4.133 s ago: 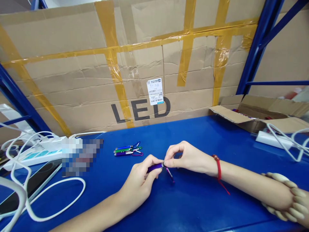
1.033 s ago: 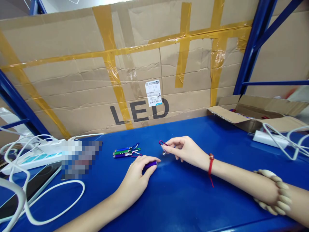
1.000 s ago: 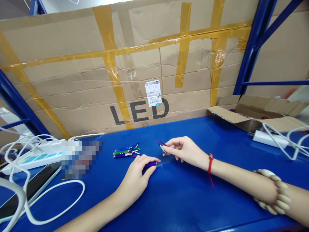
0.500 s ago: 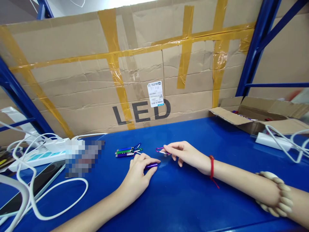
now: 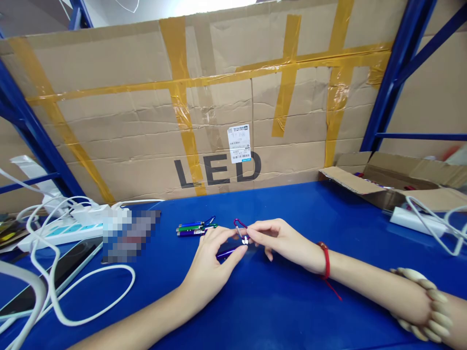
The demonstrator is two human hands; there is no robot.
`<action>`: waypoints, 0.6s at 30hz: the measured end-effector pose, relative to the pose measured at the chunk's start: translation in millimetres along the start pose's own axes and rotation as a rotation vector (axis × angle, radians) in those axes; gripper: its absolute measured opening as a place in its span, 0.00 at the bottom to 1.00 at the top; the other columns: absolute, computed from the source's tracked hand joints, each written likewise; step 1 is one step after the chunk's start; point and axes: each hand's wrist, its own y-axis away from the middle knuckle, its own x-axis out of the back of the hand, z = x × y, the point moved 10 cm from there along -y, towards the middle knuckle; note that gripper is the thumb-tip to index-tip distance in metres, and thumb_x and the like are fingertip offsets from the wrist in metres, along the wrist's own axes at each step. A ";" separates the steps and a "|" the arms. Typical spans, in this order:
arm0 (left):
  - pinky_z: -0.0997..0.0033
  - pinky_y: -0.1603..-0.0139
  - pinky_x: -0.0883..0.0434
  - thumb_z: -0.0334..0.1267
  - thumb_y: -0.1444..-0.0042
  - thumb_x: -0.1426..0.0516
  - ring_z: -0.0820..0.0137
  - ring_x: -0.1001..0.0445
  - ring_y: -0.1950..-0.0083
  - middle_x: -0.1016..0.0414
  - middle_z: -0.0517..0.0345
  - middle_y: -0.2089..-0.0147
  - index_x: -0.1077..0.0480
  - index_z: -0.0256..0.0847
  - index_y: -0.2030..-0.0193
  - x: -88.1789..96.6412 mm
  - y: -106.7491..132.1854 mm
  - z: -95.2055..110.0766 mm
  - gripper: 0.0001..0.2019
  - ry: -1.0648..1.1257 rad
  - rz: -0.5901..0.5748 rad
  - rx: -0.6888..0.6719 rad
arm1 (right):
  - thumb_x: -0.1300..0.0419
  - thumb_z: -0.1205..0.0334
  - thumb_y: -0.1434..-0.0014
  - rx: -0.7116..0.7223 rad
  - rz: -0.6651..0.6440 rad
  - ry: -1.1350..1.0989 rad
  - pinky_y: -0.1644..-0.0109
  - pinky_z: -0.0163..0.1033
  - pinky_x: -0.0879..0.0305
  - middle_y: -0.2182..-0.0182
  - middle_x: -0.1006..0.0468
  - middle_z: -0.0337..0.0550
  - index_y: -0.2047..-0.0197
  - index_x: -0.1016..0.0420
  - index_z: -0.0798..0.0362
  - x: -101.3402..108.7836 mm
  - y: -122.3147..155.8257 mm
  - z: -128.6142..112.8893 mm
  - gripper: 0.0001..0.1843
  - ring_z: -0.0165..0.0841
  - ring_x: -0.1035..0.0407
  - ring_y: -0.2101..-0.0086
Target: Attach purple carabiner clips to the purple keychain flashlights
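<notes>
"What's the left hand (image 5: 207, 265) got?"
"A slim, shiny purple metallic tube (image 5: 226, 253), gripped between thumb and fingers over the smooth blue tabletop (image 5: 292, 306)."
"And the right hand (image 5: 286, 240)?"
"Pinching a magenta carabiner clip (image 5: 239, 222) with a small silver end piece (image 5: 245, 240), close by the tube. Whether they touch, I can't tell."

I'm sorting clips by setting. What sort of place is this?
Probably a storeroom or workshop: a blue rack frame, a big taped carton marked LED, and a power strip.
</notes>
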 end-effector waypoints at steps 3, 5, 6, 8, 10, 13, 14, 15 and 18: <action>0.67 0.55 0.38 0.38 0.44 0.47 0.67 0.32 0.59 0.27 0.56 0.63 0.29 0.40 0.65 -0.9 -0.1 5.0 0.08 0.051 -0.023 -0.030 | 0.42 0.53 0.47 0.082 -0.029 0.073 0.82 0.25 0.39 0.70 0.31 0.40 0.63 0.23 0.56 -5.7 2.2 -9.1 0.15 0.20 0.40 0.80; 0.69 0.58 0.37 0.38 0.43 0.48 0.69 0.32 0.63 0.27 0.57 0.66 0.28 0.39 0.68 -2.1 -0.4 6.1 0.09 0.076 -0.043 -0.026 | 0.42 0.55 0.47 0.116 -0.034 0.104 0.82 0.24 0.39 0.69 0.30 0.41 0.63 0.23 0.55 -7.1 3.7 -12.2 0.14 0.20 0.40 0.80; 0.70 0.60 0.37 0.38 0.44 0.47 0.69 0.32 0.64 0.27 0.57 0.67 0.29 0.38 0.69 -2.8 -0.6 6.3 0.09 0.081 -0.053 -0.022 | 0.42 0.55 0.46 0.122 -0.038 0.115 0.82 0.24 0.38 0.69 0.30 0.41 0.63 0.23 0.55 -7.8 4.2 -12.5 0.14 0.20 0.40 0.80; 0.71 0.62 0.38 0.38 0.44 0.46 0.70 0.33 0.66 0.29 0.57 0.69 0.29 0.37 0.70 -4.4 -0.6 6.8 0.09 0.085 -0.074 -0.013 | 0.42 0.55 0.46 0.115 -0.044 0.131 0.82 0.24 0.38 0.69 0.30 0.41 0.63 0.23 0.55 -8.8 4.7 -11.6 0.14 0.19 0.40 0.80; 0.72 0.63 0.38 0.39 0.44 0.47 0.70 0.34 0.66 0.30 0.57 0.70 0.31 0.37 0.71 -4.8 -0.4 6.8 0.09 0.098 -0.082 -0.004 | 0.42 0.55 0.47 0.099 -0.039 0.145 0.82 0.24 0.38 0.69 0.30 0.41 0.64 0.23 0.56 -8.9 4.8 -10.6 0.14 0.20 0.39 0.79; 0.72 0.62 0.39 0.39 0.41 0.52 0.71 0.35 0.66 0.32 0.58 0.70 0.34 0.37 0.73 -5.0 0.4 6.0 0.13 0.129 -0.090 0.012 | 0.39 0.54 0.50 0.065 -0.017 0.150 0.82 0.24 0.38 0.71 0.31 0.41 0.67 0.25 0.58 -8.2 4.8 -9.1 0.15 0.22 0.38 0.78; 0.72 0.62 0.40 0.39 0.40 0.53 0.71 0.35 0.66 0.33 0.59 0.70 0.35 0.38 0.73 -5.3 0.9 6.0 0.13 0.127 -0.095 0.013 | 0.39 0.53 0.51 0.048 -0.016 0.143 0.83 0.24 0.38 0.72 0.31 0.40 0.67 0.26 0.58 -8.6 4.9 -7.9 0.15 0.23 0.38 0.77; 0.72 0.61 0.40 0.38 0.39 0.54 0.72 0.36 0.66 0.34 0.60 0.70 0.37 0.38 0.74 -5.8 1.5 6.3 0.14 0.116 -0.100 0.009 | 0.39 0.53 0.51 0.030 -0.021 0.131 0.83 0.25 0.38 0.73 0.32 0.39 0.67 0.27 0.58 -9.5 5.0 -6.5 0.15 0.22 0.39 0.78; 0.70 0.61 0.42 0.38 0.38 0.56 0.71 0.37 0.65 0.36 0.61 0.70 0.39 0.38 0.73 -7.0 3.5 7.2 0.14 0.025 -0.104 -0.014 | 0.38 0.53 0.52 0.000 -0.046 0.073 0.83 0.24 0.39 0.77 0.33 0.37 0.67 0.30 0.58 -12.9 5.5 -3.9 0.16 0.22 0.40 0.79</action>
